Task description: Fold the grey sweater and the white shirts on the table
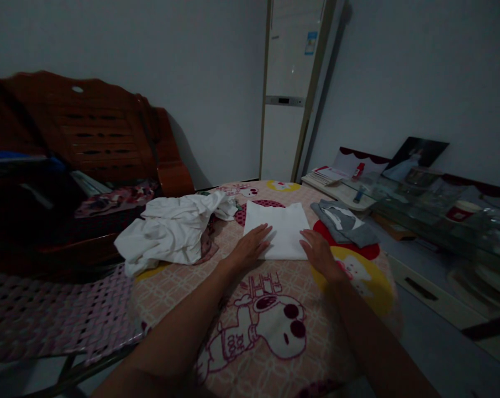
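A white cloth (280,232), folded into a flat rectangle, lies on the patterned tablecloth (183,298) of a round table. My left hand (253,243) rests at its left side with fingers stretched over the fabric. At the right edge lies my right hand (316,250), its fingers spread and the tips touching the cloth. To the left, a crumpled heap of white fabric (167,229) hangs partly over the table edge. A folded grey garment (344,224) with a white patch sits to the right.
Beyond the table's right side stands a low cabinet with a glass shelf (432,221) bearing a paper cup (461,211) and other items. A woven chair (54,315) and a wooden bench (96,127) are at left. A tall white air conditioner (287,132) fills the corner.
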A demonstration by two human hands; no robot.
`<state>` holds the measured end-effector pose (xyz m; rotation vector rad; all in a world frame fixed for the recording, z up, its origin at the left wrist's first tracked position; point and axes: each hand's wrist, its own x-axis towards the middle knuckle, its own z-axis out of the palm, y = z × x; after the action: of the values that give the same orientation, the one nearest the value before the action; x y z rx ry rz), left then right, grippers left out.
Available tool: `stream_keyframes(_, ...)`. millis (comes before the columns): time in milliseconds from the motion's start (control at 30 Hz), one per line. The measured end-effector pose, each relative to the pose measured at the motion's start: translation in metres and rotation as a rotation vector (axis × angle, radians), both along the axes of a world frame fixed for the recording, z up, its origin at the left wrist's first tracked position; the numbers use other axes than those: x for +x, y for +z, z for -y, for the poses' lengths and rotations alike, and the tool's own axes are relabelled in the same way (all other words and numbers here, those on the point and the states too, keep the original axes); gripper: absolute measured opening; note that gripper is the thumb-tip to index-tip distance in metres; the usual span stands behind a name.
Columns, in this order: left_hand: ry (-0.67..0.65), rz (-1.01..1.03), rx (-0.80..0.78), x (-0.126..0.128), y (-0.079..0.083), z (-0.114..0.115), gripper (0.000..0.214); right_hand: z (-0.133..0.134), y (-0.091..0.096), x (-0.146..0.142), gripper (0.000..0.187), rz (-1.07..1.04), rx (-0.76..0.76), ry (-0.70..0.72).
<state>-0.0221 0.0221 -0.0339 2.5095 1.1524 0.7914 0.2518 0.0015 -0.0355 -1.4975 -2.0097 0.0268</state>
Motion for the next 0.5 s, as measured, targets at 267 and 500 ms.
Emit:
stream_keyframes(267,0.023,-0.4,-0.114,0.002,-0.012,-0.004,0.062,0.001,-0.036,-0.015,0.05,0.211,-0.109,0.156)
stream_keyframes(500,0.124,-0.355,-0.008,0.0,-0.006,-0.01,0.062,-0.009,-0.041,-0.003,0.051,0.222,0.05,0.046)
